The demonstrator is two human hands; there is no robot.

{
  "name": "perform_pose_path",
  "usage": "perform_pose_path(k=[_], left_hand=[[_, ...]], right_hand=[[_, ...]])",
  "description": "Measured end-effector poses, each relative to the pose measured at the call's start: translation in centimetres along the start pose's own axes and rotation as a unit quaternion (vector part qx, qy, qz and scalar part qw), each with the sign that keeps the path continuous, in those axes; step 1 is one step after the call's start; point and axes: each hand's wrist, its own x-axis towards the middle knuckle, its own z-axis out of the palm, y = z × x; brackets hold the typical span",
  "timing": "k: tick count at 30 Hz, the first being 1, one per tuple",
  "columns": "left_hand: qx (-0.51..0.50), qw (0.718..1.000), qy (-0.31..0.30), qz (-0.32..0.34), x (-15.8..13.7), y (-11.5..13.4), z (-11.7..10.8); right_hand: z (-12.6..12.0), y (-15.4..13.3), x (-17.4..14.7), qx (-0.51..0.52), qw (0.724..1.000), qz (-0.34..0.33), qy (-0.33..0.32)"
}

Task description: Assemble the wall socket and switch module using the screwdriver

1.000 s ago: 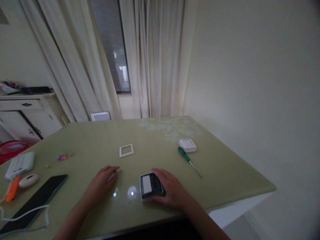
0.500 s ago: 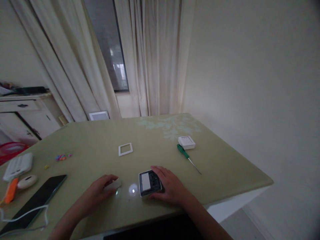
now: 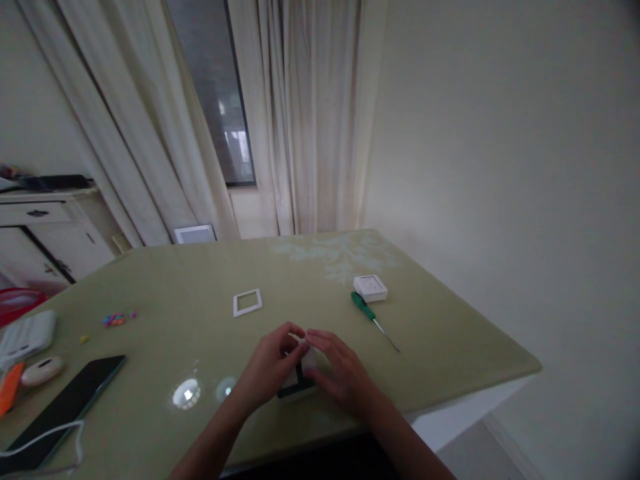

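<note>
In the head view a wall switch with a dark inner body lies near the table's front edge, mostly covered by my hands. My left hand is closed above its left side, thumb and fingers pinching the edge of a small white switch rocker. From the other side my right hand curls its fingers and thumb around the same rocker, over the switch's right half. Whether the rocker touches the dark body is hidden.
A white square frame lies ahead. To the right are a white wall socket and a green-handled screwdriver. At left lie a phone, a white cable, an orange-handled object, a white power strip and small coloured beads.
My left hand has moved right, bringing the white rocker over the switch. The right hand has shifted its fingers from the switch's side to above it.
</note>
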Motion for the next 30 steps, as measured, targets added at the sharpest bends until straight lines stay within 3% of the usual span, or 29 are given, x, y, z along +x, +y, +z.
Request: perform_pose_path(k=[12,23,30], left_hand=[[0.136,0.99,0.037,0.03,0.1,-2.4,-1.2],[0.227,0.97,0.016,0.084,-2.3,-2.4,-0.6],[0.253,0.963,-0.003,0.088,-3.7,-2.7,-0.5]], right_hand=[[-0.1,-0.5,0.3,-0.024,0.999,0.011,-0.037],[0.1,0.0,0.0,-0.047,0.997,-0.054,-0.01],[-0.6,-1.0,0.3,-0.072,0.994,-0.071,-0.036]])
